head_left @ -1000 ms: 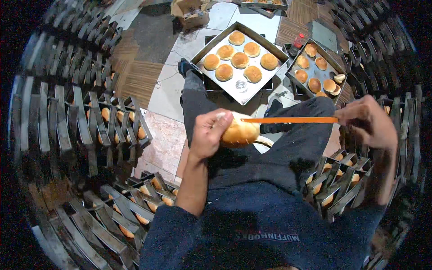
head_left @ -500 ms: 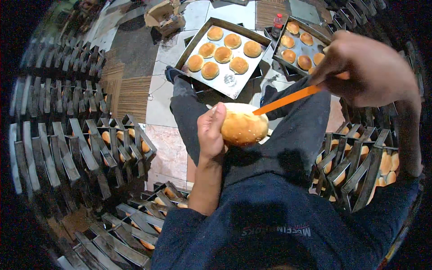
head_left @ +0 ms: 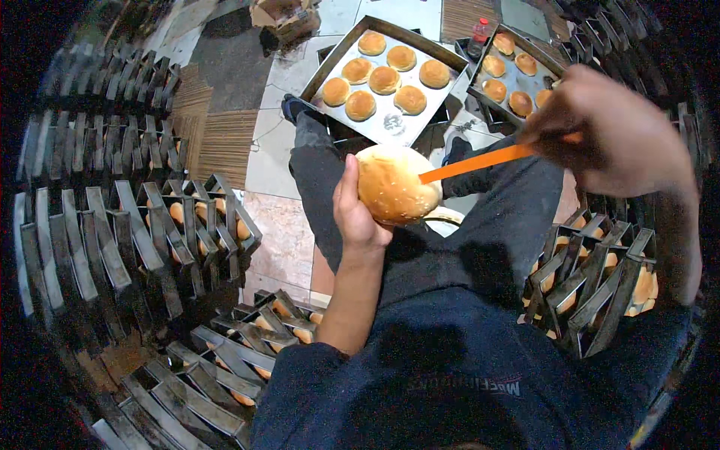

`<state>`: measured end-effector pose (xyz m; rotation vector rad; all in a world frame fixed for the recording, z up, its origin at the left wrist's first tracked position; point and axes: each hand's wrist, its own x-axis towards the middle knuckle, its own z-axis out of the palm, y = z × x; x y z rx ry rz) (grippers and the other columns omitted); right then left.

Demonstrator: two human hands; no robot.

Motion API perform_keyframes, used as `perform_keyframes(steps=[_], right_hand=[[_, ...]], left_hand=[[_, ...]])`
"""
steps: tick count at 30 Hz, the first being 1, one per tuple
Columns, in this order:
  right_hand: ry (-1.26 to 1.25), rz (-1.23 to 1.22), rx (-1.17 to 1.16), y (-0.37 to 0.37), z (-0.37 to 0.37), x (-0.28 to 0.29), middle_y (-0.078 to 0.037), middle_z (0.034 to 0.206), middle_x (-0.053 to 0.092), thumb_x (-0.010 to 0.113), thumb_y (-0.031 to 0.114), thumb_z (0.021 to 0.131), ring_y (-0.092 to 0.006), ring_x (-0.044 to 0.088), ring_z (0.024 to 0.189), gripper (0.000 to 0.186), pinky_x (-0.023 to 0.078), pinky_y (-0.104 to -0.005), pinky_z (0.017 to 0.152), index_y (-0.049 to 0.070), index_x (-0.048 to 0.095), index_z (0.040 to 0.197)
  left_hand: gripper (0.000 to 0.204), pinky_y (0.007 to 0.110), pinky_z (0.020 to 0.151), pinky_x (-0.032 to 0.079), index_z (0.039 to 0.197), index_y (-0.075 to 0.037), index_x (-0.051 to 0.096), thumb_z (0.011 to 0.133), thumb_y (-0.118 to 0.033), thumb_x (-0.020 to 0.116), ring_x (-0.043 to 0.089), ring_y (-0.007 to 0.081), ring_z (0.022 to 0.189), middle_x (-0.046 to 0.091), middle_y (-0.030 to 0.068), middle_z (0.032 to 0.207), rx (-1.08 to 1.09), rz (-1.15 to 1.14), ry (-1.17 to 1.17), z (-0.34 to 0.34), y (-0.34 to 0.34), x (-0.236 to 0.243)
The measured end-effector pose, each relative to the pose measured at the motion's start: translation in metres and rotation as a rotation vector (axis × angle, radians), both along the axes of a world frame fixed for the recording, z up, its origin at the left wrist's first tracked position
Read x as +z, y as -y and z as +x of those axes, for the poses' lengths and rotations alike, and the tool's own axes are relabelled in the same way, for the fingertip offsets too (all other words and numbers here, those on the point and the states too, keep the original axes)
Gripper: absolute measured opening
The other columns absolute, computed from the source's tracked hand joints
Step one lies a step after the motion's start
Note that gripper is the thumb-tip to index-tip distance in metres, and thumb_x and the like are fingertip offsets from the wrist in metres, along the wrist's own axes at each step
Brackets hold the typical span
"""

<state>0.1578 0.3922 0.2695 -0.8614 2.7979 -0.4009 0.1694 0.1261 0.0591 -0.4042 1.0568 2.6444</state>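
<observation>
A round golden bun [head_left: 394, 189] with sesame seeds rests in my left hand [head_left: 358, 217], whose thumb and fingers curl around its left side. My right hand [head_left: 604, 135], smeared by motion, is raised at the right and grips a long, flat orange strip-like tool [head_left: 476, 160]. The tool slants down to the left, and its far end meets the right side of the bun; whether it is inside the bun I cannot tell. My forearms come in from below, and both hands are above my lap.
A square tray [head_left: 352, 112] with several buns lies between my feet. Another bun tray [head_left: 547, 60], a red-capped bottle [head_left: 478, 37] and a cardboard box [head_left: 281, 22] stand beyond. Stacked metal trays holding buns surround me at left [head_left: 127, 240] and right [head_left: 592, 300].
My right hand has risen, turning the orange tool from level to slanting. My left hand has moved right with the bun and rolled it so more of its seeded top shows.
</observation>
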Motion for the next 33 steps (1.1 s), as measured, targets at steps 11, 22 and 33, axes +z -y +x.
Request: perform_keyframes(steps=[11,22,33], right_hand=[[0.145,0.075,-0.055,0.017,-0.006,-0.022,-0.012,0.086,0.066,0.065,0.004,0.072,-0.0288,0.058,0.083,0.018,0.046,-0.0359,0.074,0.003,0.069,0.089],[0.298,0.049,-0.169,0.021,-0.013,-0.047,-0.013,0.094,0.066,0.063,-0.003,0.071,-0.0280,0.058,0.093,0.027,0.045,-0.0361,0.085,0.003,0.068,0.097],[0.300,-0.251,-0.127,0.007,-0.042,-0.121,-0.023,0.078,0.064,0.059,0.001,0.073,-0.0371,0.062,0.075,0.020,0.050,-0.0425,0.073,-0.001,0.068,0.091]], left_hand=[[0.044,0.044,0.088,0.050,0.115,-0.004,0.054,0.095,-0.040,0.041,0.062,0.0277,0.099,0.063,0.0125,0.110,0.156,0.151,0.122,-0.016,-0.002,0.003],[0.044,0.045,0.095,0.045,0.120,-0.006,0.053,0.097,-0.038,0.035,0.057,0.0276,0.110,0.059,0.0109,0.119,0.285,0.198,0.208,-0.038,0.014,-0.014],[0.040,0.048,0.096,0.045,0.118,-0.004,0.054,0.095,-0.029,0.034,0.058,0.0295,0.110,0.059,0.0134,0.119,0.399,0.158,0.352,-0.087,0.016,-0.055]])
